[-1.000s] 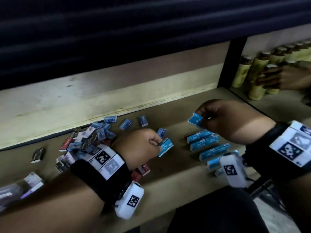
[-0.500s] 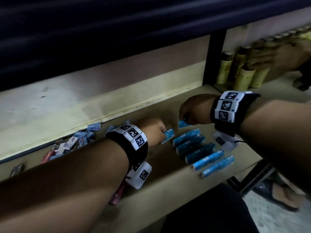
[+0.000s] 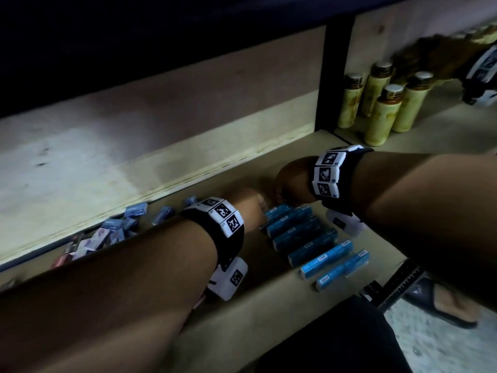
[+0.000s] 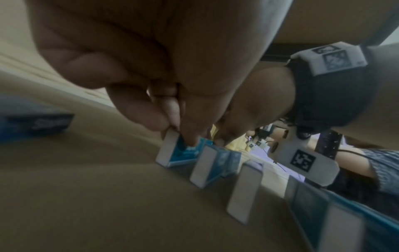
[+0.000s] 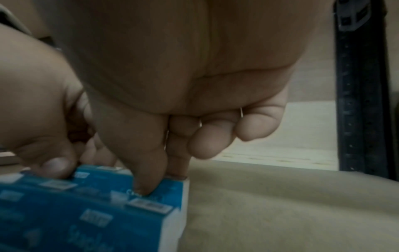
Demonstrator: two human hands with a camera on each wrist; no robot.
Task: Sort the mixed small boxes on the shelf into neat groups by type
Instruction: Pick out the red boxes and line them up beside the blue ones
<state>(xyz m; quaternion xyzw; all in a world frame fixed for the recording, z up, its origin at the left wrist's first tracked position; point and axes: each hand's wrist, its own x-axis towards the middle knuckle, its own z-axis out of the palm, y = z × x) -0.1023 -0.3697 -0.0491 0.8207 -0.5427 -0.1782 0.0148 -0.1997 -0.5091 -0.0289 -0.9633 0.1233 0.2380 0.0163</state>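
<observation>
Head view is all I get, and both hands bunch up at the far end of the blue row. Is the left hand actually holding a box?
Observer: Yes. The left wrist view shows the left hand pinching a small blue box that stands on edge on the shelf.
Operator: And the right hand?
Observer: In the right wrist view, the right hand pinches a neighbouring box, with the thumb on top and a finger behind.
Operator: Any markings?
Observer: There is a barcode sticker on top, and the lettering is too blurred to read.
</observation>
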